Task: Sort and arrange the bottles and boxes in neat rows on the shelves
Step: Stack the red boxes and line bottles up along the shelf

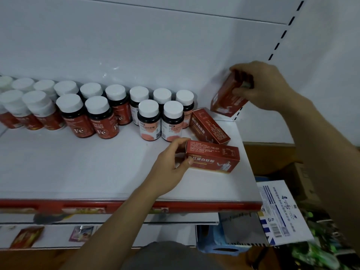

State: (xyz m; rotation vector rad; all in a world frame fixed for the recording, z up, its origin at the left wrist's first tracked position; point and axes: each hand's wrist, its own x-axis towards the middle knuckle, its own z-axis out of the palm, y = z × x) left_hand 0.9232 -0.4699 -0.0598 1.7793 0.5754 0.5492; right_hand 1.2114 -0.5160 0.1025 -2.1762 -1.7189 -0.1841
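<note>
Working at a white shelf (87, 168) with a red front lip and a white back panel.

Gripping the near box (214, 158) by its left end with the left hand (171, 166), fingers curled over the top edge and thumb pressing the front face. Holding that box down on the shelf, with its long axis running rightward from the hand, roughly parallel to the lip.

Clamping the raised box (227, 98) from above with the right hand (263, 86), fingers wrapped round its upper end. Holding it tilted, with its long axis sloping down and left from the hand toward the shelf's back right corner; not possible to tell whether touching the shelf there.

Lying flat and ungripped between the two hands: the third box (209, 126), with its long axis set diagonally. Judging the left hand as the nearer one.

Standing upright to the left of both hands: white-capped bottles (109, 112), in two loose rows along the back.

Judging the coming move as turning on alignment, with three boxes pointing three ways.

Sitting below the right forearm: a printed carton (280, 211), contents not showing.
</note>
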